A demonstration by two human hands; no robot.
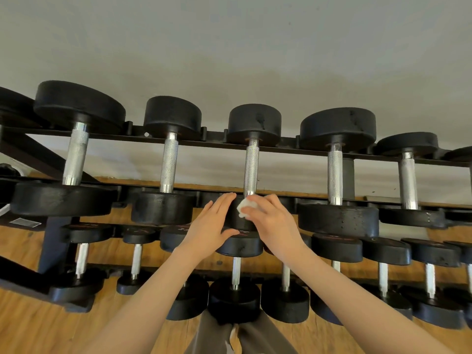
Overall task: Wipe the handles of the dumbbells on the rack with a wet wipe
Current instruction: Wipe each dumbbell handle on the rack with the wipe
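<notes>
— Two hands, one dumbbell? Why?

— I brace my left hand (214,227), fingers straight, flat against the near black rubber head (238,219) of the middle dumbbell, probably to keep it from rolling. My right hand (272,222) pinches the crumpled white wet wipe (244,207) just below the knurled steel handle (251,171), at its near end.

— And the container for the wipes?

— None in view. The black steel two-tier rack (281,149) holds everything: big dumbbells above, smaller ones below.
</notes>
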